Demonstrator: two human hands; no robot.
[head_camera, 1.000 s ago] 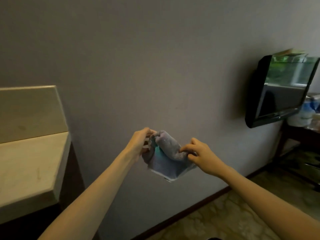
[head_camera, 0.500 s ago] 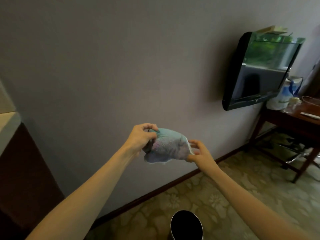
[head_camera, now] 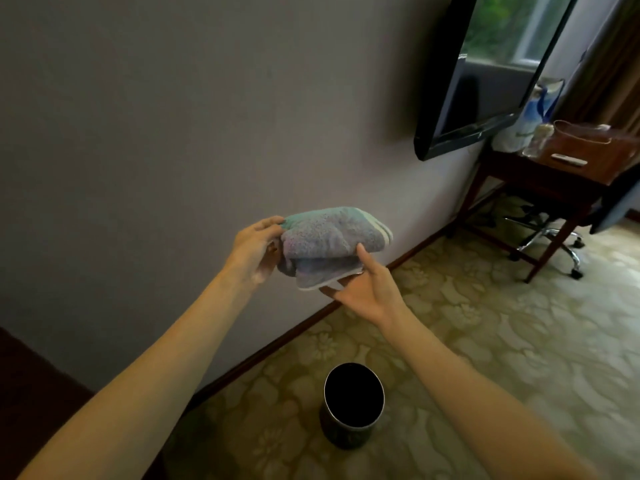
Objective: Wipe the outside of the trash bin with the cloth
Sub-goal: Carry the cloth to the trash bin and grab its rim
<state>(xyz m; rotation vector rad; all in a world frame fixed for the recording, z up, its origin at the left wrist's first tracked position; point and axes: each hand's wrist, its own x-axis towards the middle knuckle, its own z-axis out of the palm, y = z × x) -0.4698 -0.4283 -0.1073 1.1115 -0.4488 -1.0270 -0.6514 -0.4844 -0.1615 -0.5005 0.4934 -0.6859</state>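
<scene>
I saw both hands raised in front of the grey wall (head_camera: 173,133), holding a folded terry cloth (head_camera: 332,244) between them. The left hand (head_camera: 254,249) pinched its left end with curled fingers; the right hand (head_camera: 367,289) lay half open under it, thumb pressed on top. The dark round trash bin (head_camera: 353,427) stood upright on the patterned carpet (head_camera: 485,341), well below the cloth, untouched.
</scene>
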